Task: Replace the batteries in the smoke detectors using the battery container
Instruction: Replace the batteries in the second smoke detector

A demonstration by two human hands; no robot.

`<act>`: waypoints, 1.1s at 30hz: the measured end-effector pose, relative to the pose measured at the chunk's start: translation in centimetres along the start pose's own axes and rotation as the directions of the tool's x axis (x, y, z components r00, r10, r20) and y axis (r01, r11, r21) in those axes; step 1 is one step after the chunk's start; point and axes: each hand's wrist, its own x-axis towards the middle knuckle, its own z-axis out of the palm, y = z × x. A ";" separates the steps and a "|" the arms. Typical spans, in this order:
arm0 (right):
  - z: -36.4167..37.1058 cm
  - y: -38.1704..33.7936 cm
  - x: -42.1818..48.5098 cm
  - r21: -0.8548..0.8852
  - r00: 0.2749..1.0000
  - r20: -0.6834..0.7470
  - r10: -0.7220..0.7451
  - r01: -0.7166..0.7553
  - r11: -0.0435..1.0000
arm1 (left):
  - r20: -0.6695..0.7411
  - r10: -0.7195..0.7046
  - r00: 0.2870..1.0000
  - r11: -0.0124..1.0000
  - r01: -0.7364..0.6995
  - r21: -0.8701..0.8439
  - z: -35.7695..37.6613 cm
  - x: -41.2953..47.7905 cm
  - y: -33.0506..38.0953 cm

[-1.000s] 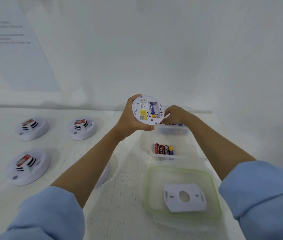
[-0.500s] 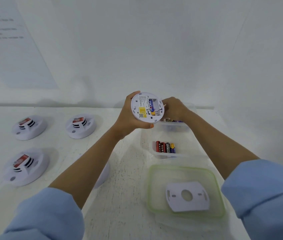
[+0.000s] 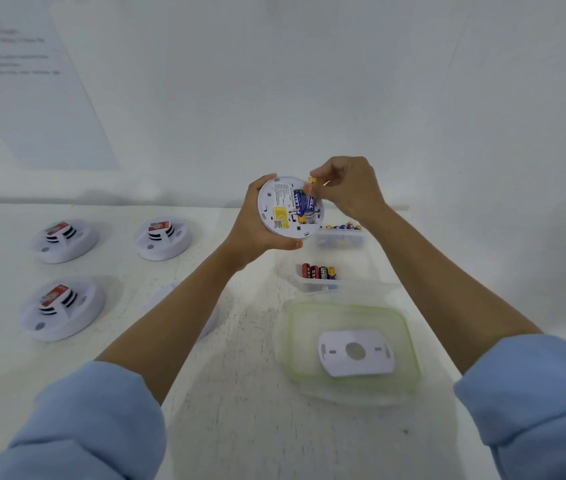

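Note:
My left hand (image 3: 257, 223) grips a round white smoke detector (image 3: 283, 209) held up with its back toward me. One blue battery sits in its open compartment. My right hand (image 3: 347, 185) pinches a second blue and yellow battery (image 3: 310, 199) by its top end, its lower end set into the compartment. Below them stands the clear battery container (image 3: 371, 261), with blue and yellow batteries in its far section and several red and black ones (image 3: 318, 271) in a small near tray.
Three white smoke detectors (image 3: 65, 239) (image 3: 162, 237) (image 3: 63, 311) lie on the white table at the left. A fourth is mostly hidden under my left forearm. The green-rimmed container lid (image 3: 347, 344) lies near me with a white mounting plate (image 3: 356, 351) on it.
My right hand rose from the container's far section beside the detector and now holds a battery over the detector's compartment. The left hand tilted the detector slightly.

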 end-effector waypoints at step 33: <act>-3.3 0.4 -13.6 0.117 0.875 0.435 0.212 -0.288 0.950 | 0.131 -0.097 0.987 0.991 0.109 -0.083 1.8 -11.1 2.1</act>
